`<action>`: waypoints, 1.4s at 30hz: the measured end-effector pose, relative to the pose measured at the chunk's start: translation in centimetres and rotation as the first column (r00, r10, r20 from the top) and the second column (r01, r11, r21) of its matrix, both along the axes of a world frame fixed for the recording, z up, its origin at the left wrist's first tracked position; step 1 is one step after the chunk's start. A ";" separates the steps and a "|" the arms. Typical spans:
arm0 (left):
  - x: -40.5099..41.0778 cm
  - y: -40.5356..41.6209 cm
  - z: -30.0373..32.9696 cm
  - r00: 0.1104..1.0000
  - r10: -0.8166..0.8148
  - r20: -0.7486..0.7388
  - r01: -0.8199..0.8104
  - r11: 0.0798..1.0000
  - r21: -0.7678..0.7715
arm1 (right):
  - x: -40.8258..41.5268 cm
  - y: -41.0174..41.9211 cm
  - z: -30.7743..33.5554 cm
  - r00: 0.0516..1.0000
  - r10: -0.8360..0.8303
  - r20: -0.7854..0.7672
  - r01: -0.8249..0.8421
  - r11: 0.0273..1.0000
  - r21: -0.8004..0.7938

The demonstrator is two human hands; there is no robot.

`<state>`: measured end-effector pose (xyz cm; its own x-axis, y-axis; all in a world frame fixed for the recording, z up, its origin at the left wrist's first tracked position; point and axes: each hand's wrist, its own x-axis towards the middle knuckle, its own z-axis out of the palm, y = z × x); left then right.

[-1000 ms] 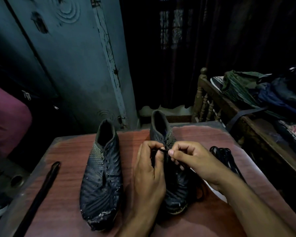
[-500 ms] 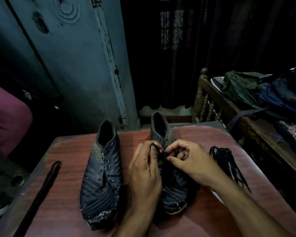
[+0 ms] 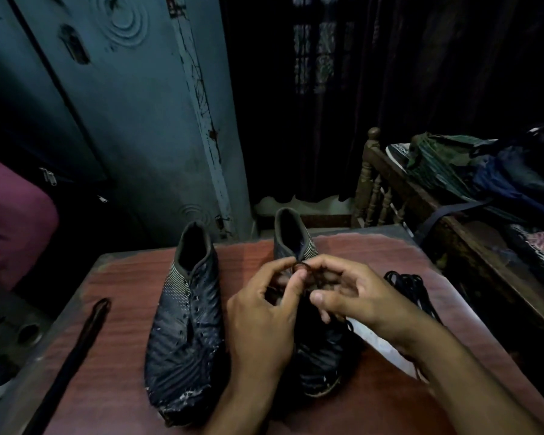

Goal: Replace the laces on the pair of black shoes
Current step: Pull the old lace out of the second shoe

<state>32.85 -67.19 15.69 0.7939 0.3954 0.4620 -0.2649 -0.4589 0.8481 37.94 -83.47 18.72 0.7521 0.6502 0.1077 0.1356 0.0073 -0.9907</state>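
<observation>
Clutter first: black strap lies lengthwise near the table's left edge, well apart from the shoes; a bundle of black laces sits on a white sheet at the right, just beside the right wrist; wooden bed rail w/ piled clothes far right, blue-grey cupboard door far left. Left shoe lies untouched on the reddish tabletop, toe near, opening far, no lace visible. Right shoe is beside it, mostly hidden under both hands; only its collar and toe show. Left hand arches over the shoe's midfoot, thumb and forefinger pinching a thin dark lace loop. Right hand comes in from the right, fingers curled, also pinching that lace at the same spot, fingertips nearly touching the left's. Vs 0.5 s ago: both hands have lifted slightly off the tongue and the loop now shows above the fingertips; right thumb has swung out toward the near side. Shoes, strap, lace bundle unchanged.
</observation>
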 end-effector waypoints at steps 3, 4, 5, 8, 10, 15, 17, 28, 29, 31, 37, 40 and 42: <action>0.0 0.0 0.3 0.993 -0.118 -0.023 0.115 0.986 -0.118 | 0.0 0.5 -0.2 0.998 -0.055 0.037 0.057 0.998 -0.039; 0.1 0.1 0.3 0.988 -0.155 -0.020 0.150 0.979 -0.136 | 0.1 0.7 -0.4 0.996 -0.092 0.021 0.092 0.996 -0.008; 0.1 0.1 0.3 0.981 -0.193 -0.016 0.188 0.969 -0.159 | 0.3 0.7 -0.6 0.993 -0.118 -0.022 0.119 0.992 0.050; -0.4 -0.2 0.8 0.947 -0.321 -0.025 0.309 0.928 -0.205 | 0.7 0.6 -0.6 0.970 -0.167 -0.175 0.202 0.958 0.203; -0.6 -0.6 0.9 0.921 -0.390 -0.017 0.380 0.906 -0.188 | 0.7 0.8 -0.5 0.952 -0.206 -0.227 0.262 0.932 0.252; -0.4 -0.5 1.2 0.925 -0.374 0.069 0.379 0.891 -0.249 | 1.6 0.5 -0.5 0.868 -0.425 -0.257 0.486 0.833 0.265; -0.1 0.3 0.9 0.958 -0.278 0.074 0.288 0.933 -0.217 | 2.2 -0.2 -0.8 0.838 -0.491 -0.239 0.541 0.806 0.241; 0.9 1.9 -0.8 0.982 -0.097 -0.163 0.138 0.955 0.263 | 1.9 0.4 -2.5 0.705 -0.440 0.557 0.637 0.737 -0.225; 0.9 2.0 -0.8 0.981 -0.102 -0.168 0.144 0.956 0.257 | 1.7 0.4 -2.2 0.700 -0.413 0.583 0.619 0.758 -0.207; 1.0 2.0 -1.0 0.982 -0.105 -0.157 0.142 0.960 0.243 | 1.1 0.2 -1.4 0.733 -0.314 0.603 0.534 0.816 -0.223; 0.9 1.6 -1.5 0.995 -0.014 -0.098 0.046 0.941 0.334 | 0.9 0.5 -2.2 0.760 -0.066 0.647 0.409 0.822 -0.397; 0.2 1.2 -1.2 0.997 0.043 -0.059 -0.009 0.876 0.482 | 1.3 0.0 -2.3 0.740 -0.163 0.653 0.473 0.816 -0.332; -0.5 0.9 -1.0 0.997 0.044 -0.060 -0.006 0.851 0.526 | 1.0 0.0 -2.2 0.717 -0.182 0.673 0.501 0.806 -0.315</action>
<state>32.39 -66.27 14.70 0.8234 0.1290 0.5526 -0.1991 -0.8463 0.4941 38.96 -83.42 16.54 0.8124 0.4480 0.3734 0.5816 -0.5762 -0.5742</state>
